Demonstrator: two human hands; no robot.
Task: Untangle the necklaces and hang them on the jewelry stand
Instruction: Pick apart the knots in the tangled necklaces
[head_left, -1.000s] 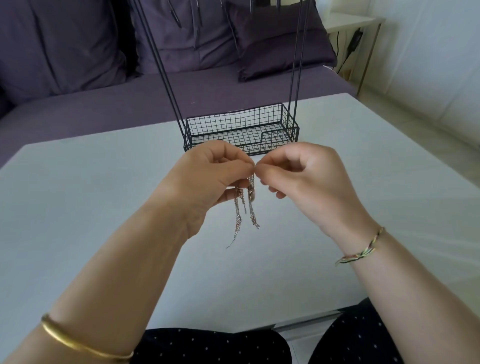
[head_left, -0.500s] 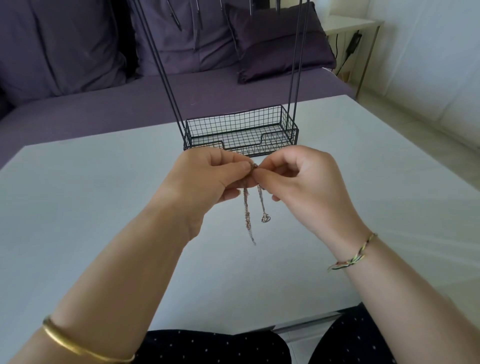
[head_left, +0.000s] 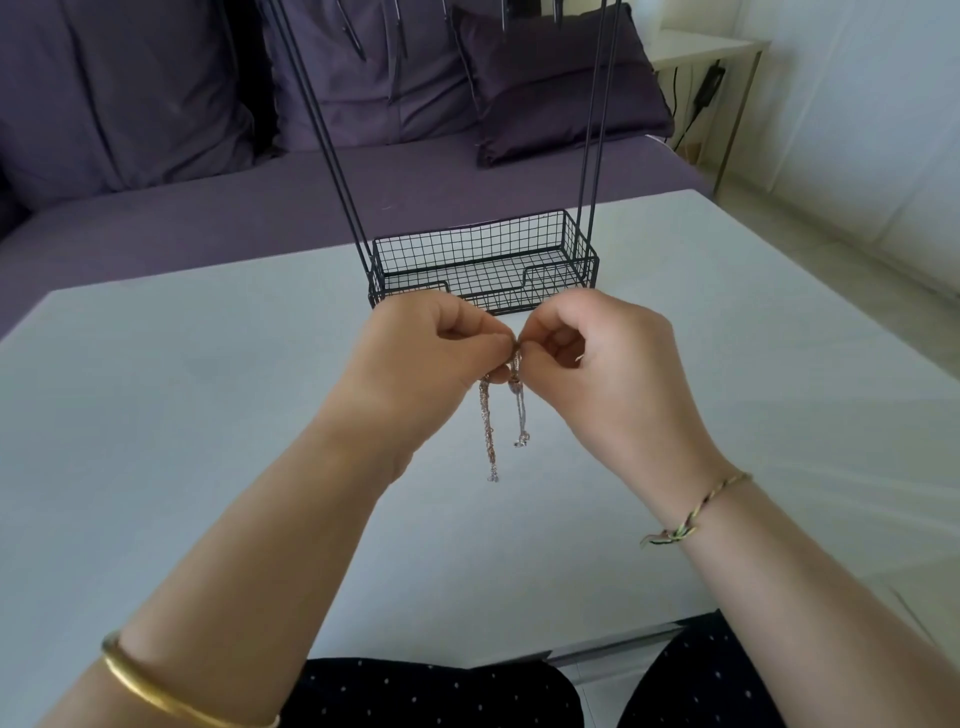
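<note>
Tangled necklaces (head_left: 488, 431) pinched at the top between both hands, held up off the worktop (head_left: 208, 415), just in front of the stand (head_left: 467, 249) and its wire basket. Two lengths dangling straight down from the pinch, long axis vertical, left one longer, ends hanging free.

At left hand (head_left: 426, 358): thumb and forefinger closed narrow on the chain, other fingers curled under, back of hand up. At right hand (head_left: 597, 358): same tight pinch, fingertips meeting the left's. Neither hand nearer than the other.

Knot itself hidden between the fingertips. Stand dead ahead beyond the hands, uprights running up out of view, hanging bar not seen.

Judged mid-untangling, this pair not yet hung. Next move probably a gentle sideways tease apart, since fine chain is liable to cinch tighter.
</note>
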